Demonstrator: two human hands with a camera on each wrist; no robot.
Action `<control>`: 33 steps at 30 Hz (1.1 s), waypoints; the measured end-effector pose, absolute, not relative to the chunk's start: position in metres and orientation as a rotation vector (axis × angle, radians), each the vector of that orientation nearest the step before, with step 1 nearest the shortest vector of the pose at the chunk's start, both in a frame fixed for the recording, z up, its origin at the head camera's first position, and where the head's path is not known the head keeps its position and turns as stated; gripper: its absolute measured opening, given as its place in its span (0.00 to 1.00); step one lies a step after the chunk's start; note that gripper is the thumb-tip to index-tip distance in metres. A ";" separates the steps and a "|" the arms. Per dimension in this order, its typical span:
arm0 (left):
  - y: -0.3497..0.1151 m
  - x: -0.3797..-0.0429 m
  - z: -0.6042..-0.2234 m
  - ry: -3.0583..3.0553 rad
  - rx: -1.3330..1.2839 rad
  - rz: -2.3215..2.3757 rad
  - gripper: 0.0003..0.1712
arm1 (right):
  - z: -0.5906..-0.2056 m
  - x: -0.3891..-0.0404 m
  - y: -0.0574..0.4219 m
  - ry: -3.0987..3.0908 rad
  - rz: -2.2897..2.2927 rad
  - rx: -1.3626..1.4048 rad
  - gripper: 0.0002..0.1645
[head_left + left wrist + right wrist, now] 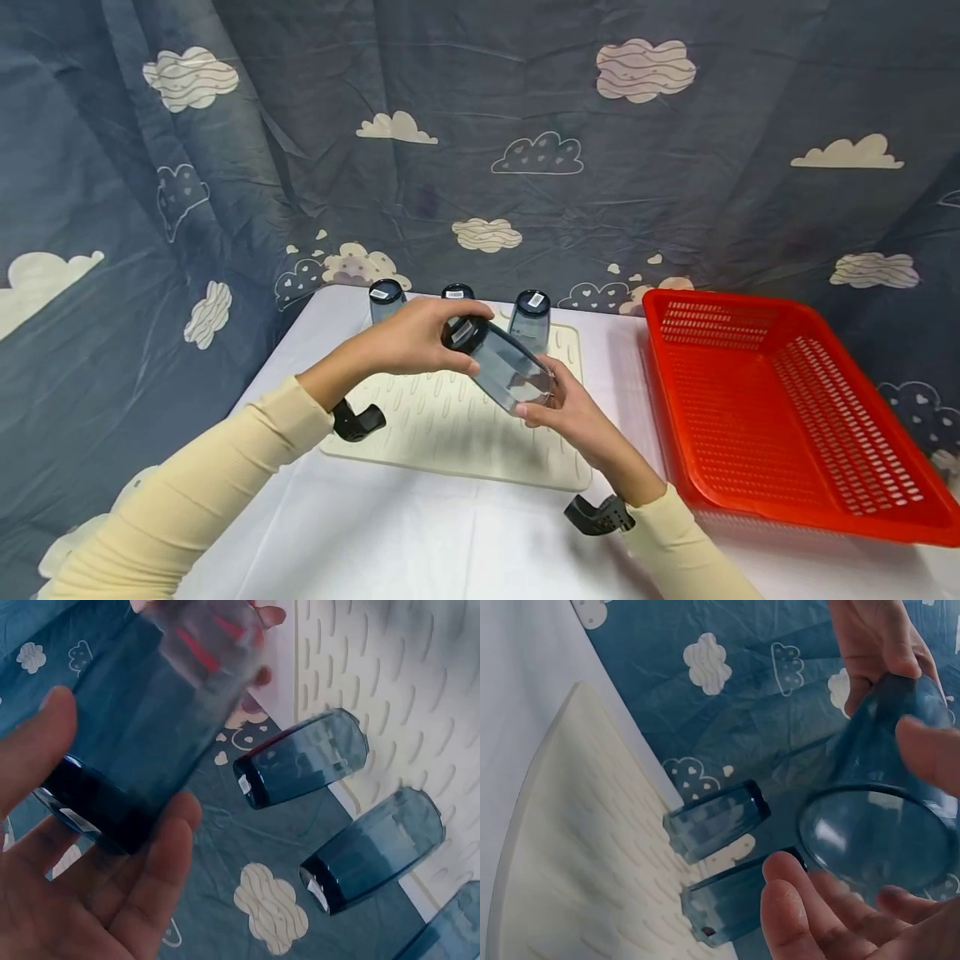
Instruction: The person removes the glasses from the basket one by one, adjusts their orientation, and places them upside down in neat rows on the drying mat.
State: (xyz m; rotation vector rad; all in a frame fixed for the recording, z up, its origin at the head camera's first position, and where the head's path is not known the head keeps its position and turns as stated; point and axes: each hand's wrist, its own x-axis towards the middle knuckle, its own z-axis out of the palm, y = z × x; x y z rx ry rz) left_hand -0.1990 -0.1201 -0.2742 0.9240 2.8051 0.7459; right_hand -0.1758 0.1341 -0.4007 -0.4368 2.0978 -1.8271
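Observation:
A blue-tinted drinking glass [501, 367] is held tilted above the cream ridged mat [442, 437]. My left hand [412, 337] grips its dark, labelled base end, thumb on one side and fingers on the other. At the lower rim end, my right hand [573, 417] holds the glass between thumb and fingers; the open rim faces it in the right wrist view. Behind, three similar glasses stand upside down along the mat's far side: a left glass [386, 307], a middle glass [457, 291] mostly hidden by my left hand, and a right glass [531, 325].
To the right a large red plastic basket [750, 492] with slotted walls sits on the white-covered table [375, 533]. A dark blue curtain [465, 75] with cloud prints hangs behind the table and along its left side.

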 end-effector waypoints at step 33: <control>-0.218 -0.218 -0.283 2.990 0.501 0.247 0.40 | -0.413 -0.165 0.165 2.271 -1.521 -0.620 0.31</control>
